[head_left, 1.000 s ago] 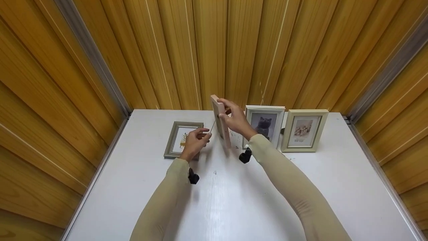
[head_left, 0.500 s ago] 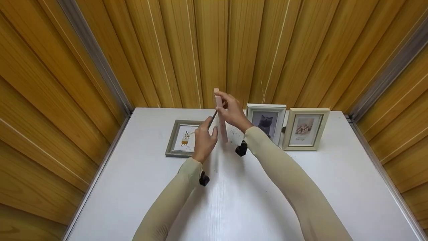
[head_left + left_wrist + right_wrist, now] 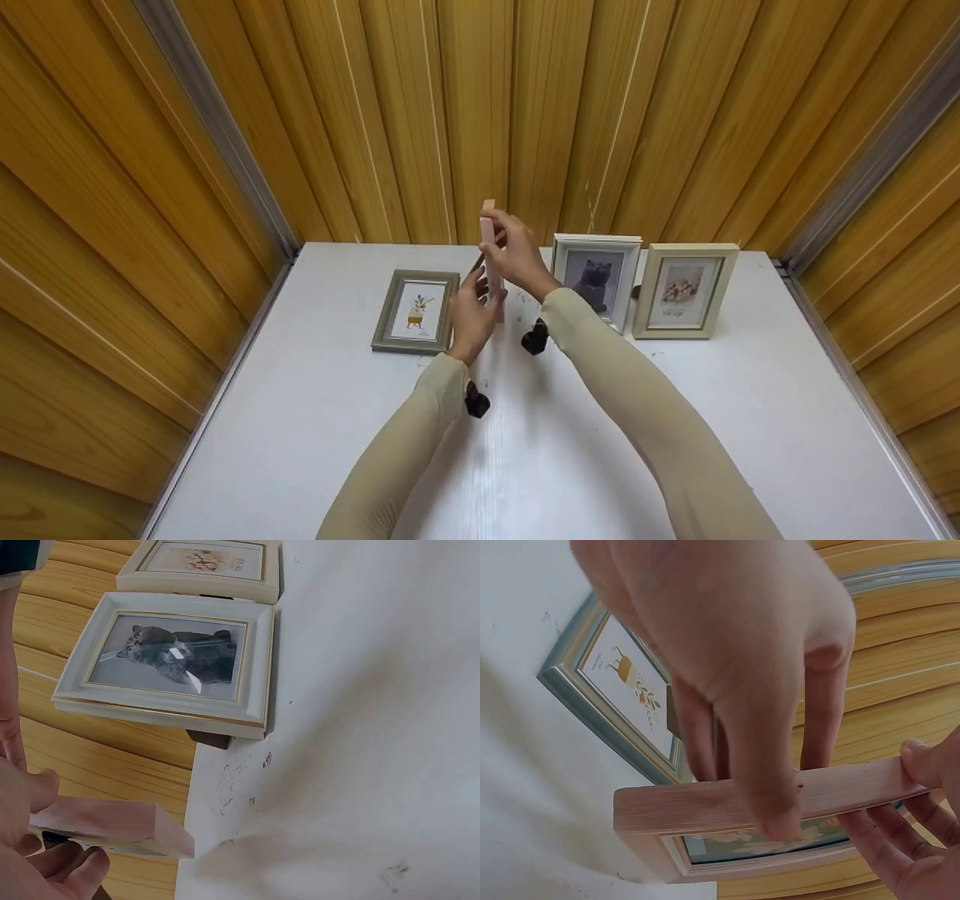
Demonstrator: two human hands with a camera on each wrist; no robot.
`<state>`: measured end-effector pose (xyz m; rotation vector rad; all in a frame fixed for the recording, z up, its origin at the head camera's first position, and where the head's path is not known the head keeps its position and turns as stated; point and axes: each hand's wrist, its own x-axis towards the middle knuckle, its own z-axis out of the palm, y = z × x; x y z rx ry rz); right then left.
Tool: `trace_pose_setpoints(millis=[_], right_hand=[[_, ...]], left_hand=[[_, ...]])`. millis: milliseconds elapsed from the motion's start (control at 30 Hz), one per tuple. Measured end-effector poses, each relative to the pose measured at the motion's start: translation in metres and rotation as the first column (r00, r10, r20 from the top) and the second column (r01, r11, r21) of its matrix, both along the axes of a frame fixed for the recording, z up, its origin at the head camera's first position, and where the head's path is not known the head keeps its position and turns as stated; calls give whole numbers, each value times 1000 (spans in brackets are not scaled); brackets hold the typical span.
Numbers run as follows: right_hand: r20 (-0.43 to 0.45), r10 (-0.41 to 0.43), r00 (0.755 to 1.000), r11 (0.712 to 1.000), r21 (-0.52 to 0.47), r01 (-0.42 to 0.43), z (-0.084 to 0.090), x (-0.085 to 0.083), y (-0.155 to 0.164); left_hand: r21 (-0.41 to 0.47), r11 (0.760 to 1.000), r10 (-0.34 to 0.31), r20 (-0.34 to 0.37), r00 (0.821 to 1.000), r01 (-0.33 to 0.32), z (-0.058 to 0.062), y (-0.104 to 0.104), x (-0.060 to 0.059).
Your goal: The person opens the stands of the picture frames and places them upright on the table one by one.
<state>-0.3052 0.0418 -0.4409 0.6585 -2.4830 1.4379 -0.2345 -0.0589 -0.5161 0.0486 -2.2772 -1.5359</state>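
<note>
Held upright above the back of a white table (image 3: 525, 450), edge-on to the head camera: a pink wooden picture frame (image 3: 490, 247), gripped near its top by the right hand (image 3: 516, 255), thumb and fingers curled around its rim. Pressed against the frame's left face, the left hand (image 3: 471, 315), fingers raised and only lightly bent against the back panel and its dark stand; whether anything is pinched there, impossible to tell. Seen from the right wrist, the frame's (image 3: 765, 799) thick pink edge with fingertips (image 3: 776, 817) laid across it, a picture showing under the glass. Seen from the left wrist, one corner of the frame (image 3: 112, 825) clear of the table, between thumb and fingers. Lying flat on the table to the left, a grey-green frame (image 3: 416, 311) with a small plant print. Standing to the right, against the wood-panelled wall (image 3: 480, 112), a white frame with a grey cat photo (image 3: 596, 277) and, just beside it, a cream frame (image 3: 684, 289).
</note>
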Motion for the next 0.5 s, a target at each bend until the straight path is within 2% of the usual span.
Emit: trace_pose_setpoints(millis=[133, 233, 333, 500], right_hand=[[-10, 10, 1000, 1000, -8, -11, -3, 4, -2], [-21, 9, 1000, 1000, -14, -10, -4, 7, -5], [-30, 10, 1000, 1000, -6, -10, -6, 9, -6], [-35, 23, 999, 1000, 13, -23, -9, 12, -7]], left_hand=[[49, 998, 25, 30, 999, -26, -4, 4, 1], [65, 996, 64, 20, 998, -65, -6, 5, 2], [63, 993, 97, -5, 995, -97, -8, 5, 1], [43, 993, 109, -17, 994, -108, -11, 5, 2]])
